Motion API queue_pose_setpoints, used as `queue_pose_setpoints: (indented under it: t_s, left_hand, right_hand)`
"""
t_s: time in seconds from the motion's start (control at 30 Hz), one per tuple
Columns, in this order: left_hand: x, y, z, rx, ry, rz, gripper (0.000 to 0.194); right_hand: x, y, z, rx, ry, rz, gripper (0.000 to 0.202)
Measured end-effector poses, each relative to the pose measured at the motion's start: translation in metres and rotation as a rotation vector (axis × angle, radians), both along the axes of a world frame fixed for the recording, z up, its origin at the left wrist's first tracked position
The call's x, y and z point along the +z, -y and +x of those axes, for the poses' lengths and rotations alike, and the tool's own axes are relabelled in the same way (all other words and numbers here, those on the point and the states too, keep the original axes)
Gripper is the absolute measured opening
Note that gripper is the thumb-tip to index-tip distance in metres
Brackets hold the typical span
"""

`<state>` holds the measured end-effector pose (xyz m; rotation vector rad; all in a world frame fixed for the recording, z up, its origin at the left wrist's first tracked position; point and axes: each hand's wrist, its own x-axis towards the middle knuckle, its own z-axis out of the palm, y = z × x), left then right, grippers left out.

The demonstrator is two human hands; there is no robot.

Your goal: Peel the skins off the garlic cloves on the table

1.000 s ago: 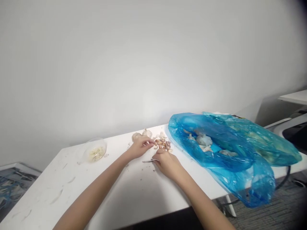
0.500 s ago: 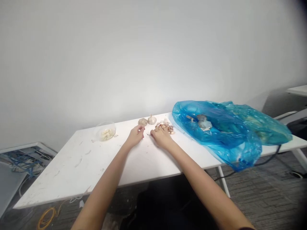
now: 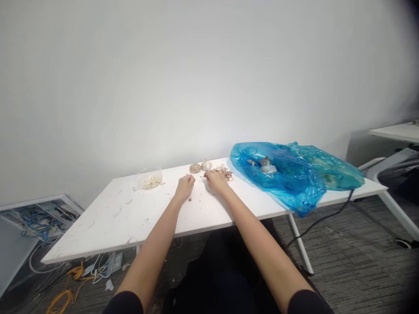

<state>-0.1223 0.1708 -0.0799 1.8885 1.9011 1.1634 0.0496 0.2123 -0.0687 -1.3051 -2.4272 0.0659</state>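
My left hand [image 3: 185,186] rests on the white table [image 3: 108,222] with its fingers curled around what looks like a small garlic clove. Just to its right, my right hand [image 3: 216,180] is closed on a thin metal tool whose tip pokes out to the left. Two whole garlic bulbs [image 3: 200,166] sit just beyond both hands. A small pile of unpeeled cloves [image 3: 227,174] lies by my right fingertips. A clear bowl of peeled cloves [image 3: 149,179] stands to the left of my left hand.
A crumpled blue plastic bag [image 3: 294,174] holding garlic skins covers the table's right part and droops over the edge. Bits of peel are scattered on the table. Cables [image 3: 70,277] lie on the floor at left. Another desk [image 3: 397,131] and a chair stand at right.
The view has pulled back and the table looks farther away. My left hand has drawn back from the clove pile, fingers curled. My right hand has moved up beside the pile.
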Motion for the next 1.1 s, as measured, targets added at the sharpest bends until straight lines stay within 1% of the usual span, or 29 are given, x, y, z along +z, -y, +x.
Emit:
queue_pose_setpoints:
  t_s: [0.13,0.17,0.2,0.23,0.27,0.33,0.37,0.4,0.5,0.57,0.6,0.67,0.73,0.87,0.97,1.03,1.1]
  left_hand:
    - [-0.001,0.002,-0.012,0.072,-0.030,0.028,0.043]
    - [-0.002,0.002,-0.013,0.098,-0.028,0.029,0.041]
    - [-0.003,0.002,-0.015,0.118,-0.014,0.036,0.033]
    - [-0.005,0.002,-0.015,0.124,0.010,0.052,0.023]
    - [-0.006,0.001,-0.015,0.113,0.038,0.075,0.019]
    - [-0.008,0.000,-0.012,0.045,0.080,0.126,0.039]
    - [-0.008,0.000,-0.010,0.000,0.083,0.143,0.042]
    - [-0.009,0.000,-0.008,-0.044,0.073,0.154,0.041]
    - [-0.010,-0.001,-0.004,-0.171,0.004,0.193,0.024]
    - [-0.011,-0.001,-0.003,-0.222,-0.041,0.223,0.016]
    - [-0.012,-0.001,-0.004,-0.231,-0.059,0.234,0.015]
    - [-0.013,-0.002,-0.006,-0.218,-0.092,0.245,0.017]
    - [-0.014,-0.002,-0.010,-0.173,-0.129,0.262,0.020]
    - [-0.014,-0.001,-0.015,-0.022,-0.178,0.274,0.028]
    - [-0.011,0.003,-0.015,0.069,-0.174,0.209,0.023]
    - [-0.010,0.005,-0.014,0.077,-0.165,0.181,0.020]
    - [-0.009,0.005,-0.012,0.042,-0.173,0.187,0.015]
  right_hand:
    - [-0.008,0.004,-0.005,-0.027,-0.070,-0.026,0.031]
    - [-0.011,0.005,-0.005,-0.022,-0.086,-0.026,0.031]
    - [-0.013,0.005,-0.004,-0.015,-0.100,-0.019,0.031]
    - [-0.015,0.005,-0.003,-0.009,-0.111,-0.008,0.031]
    - [-0.017,0.005,-0.001,-0.003,-0.122,0.005,0.031]
    - [-0.020,0.003,0.000,0.005,-0.147,0.029,0.031]
    - [-0.021,0.002,0.001,0.013,-0.161,0.038,0.031]
    - [-0.021,0.001,0.001,0.026,-0.177,0.045,0.031]
    - [-0.024,0.000,-0.001,0.116,-0.221,0.057,0.030]
    - [-0.026,0.001,-0.001,0.172,-0.237,0.053,0.029]
    - [-0.026,0.002,-0.001,0.183,-0.238,0.047,0.029]
    - [-0.026,0.003,0.001,0.170,-0.221,0.040,0.030]
    - [-0.025,0.004,0.003,0.123,-0.193,0.045,0.031]
    - [-0.021,0.005,0.006,0.047,-0.149,0.069,0.031]
    - [-0.020,0.005,0.006,0.058,-0.152,0.078,0.030]
    - [-0.021,0.004,0.006,0.084,-0.178,0.083,0.029]
    - [-0.023,0.003,0.005,0.112,-0.203,0.081,0.027]
